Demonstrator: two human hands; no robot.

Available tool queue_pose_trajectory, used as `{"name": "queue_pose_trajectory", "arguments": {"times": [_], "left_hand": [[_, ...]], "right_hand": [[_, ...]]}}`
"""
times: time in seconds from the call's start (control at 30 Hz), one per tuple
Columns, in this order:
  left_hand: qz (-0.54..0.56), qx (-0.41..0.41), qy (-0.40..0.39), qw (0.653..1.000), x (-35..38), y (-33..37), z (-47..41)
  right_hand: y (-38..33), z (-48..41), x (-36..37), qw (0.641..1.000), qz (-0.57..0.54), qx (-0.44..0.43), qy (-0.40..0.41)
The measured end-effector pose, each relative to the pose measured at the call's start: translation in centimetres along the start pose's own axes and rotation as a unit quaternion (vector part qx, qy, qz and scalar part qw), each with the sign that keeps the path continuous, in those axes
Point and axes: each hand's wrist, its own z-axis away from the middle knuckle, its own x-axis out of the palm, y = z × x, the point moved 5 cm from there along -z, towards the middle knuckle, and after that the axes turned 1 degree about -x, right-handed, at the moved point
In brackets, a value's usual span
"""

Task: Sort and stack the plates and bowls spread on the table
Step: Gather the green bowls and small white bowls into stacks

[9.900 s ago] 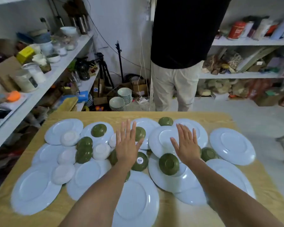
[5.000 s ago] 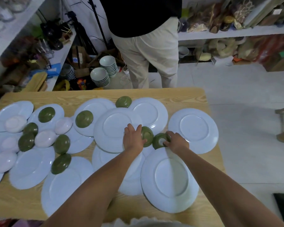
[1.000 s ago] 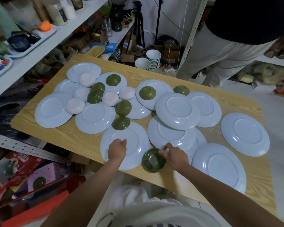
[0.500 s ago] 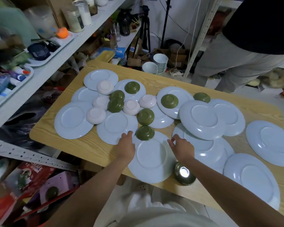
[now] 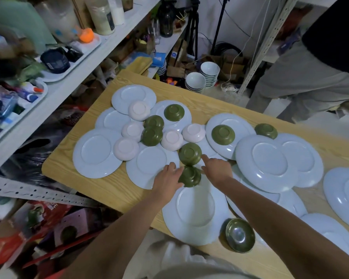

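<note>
Upright green bowl (image 5: 240,237): let go, likely stack base. Beyond it: left hand (image 5: 166,179) arrived, fingers touching inverted green bowl (image 5: 189,176), not yet grasping; right hand (image 5: 217,171) alongside, fingers loose, empty.

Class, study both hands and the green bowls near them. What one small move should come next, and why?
Probably grip the nearer upside-down green bowl with the left hand and lift it. It lies between that hand and the right hand, not yet held, and an upright green bowl waits at the table's near edge to receive it.
</note>
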Motion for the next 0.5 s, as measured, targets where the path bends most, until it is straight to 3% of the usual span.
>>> {"name": "queue_pose_trajectory", "arguments": {"times": [0.23,0.5], "left_hand": [[-0.005,0.011,-0.028,1.000,0.6,-0.7,-1.2],[-0.001,0.047,-0.048,0.998,0.9,-0.3,-2.1]], "right_hand": [[-1.3,-3.8,0.2,0.996,0.013,-0.060,-0.060],[-2.0,-5.4,0.8,0.992,0.063,-0.107,-0.031]]}}
